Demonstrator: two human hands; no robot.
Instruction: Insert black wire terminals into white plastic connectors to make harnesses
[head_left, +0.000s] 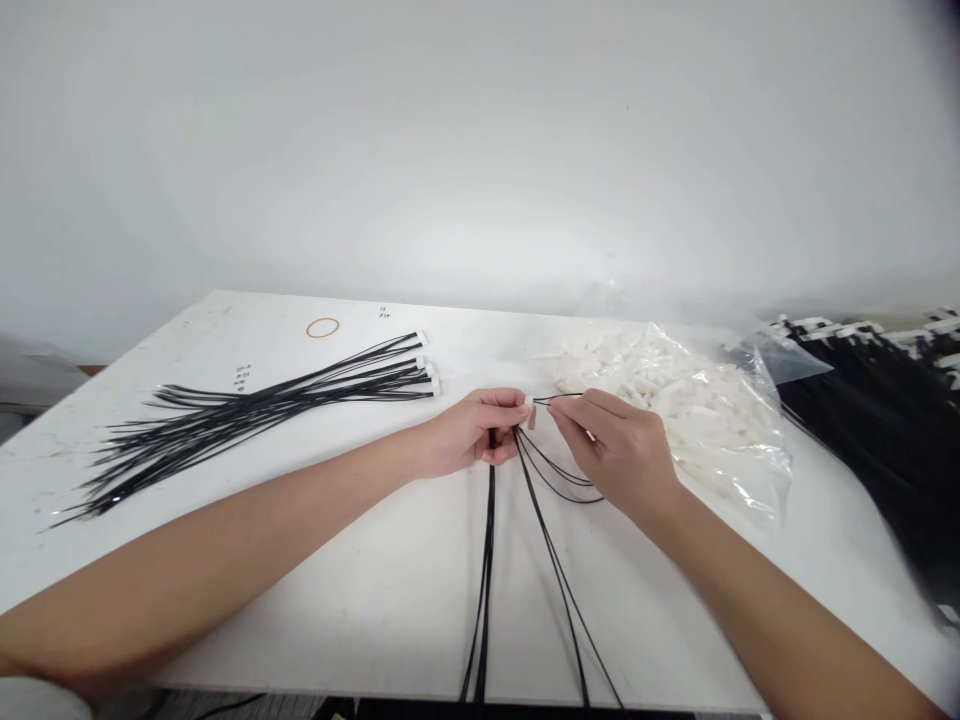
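My left hand (474, 430) is closed over a small bundle of black wires (486, 580) that trails down across the white table (390, 590) toward me, and its fingertips pinch a small white connector (529, 403). My right hand (616, 447) is closed in a pinch on the end of one thin black wire (561, 397) right at that connector. A few loose wires (559, 480) loop under my right hand.
A fanned pile of black wires with white connectors (255, 410) lies at the left. A clear plastic bag of white connectors (697, 410) sits right of my hands. More black wire bundles (885, 400) fill the far right. A rubber band (322, 327) lies near the back.
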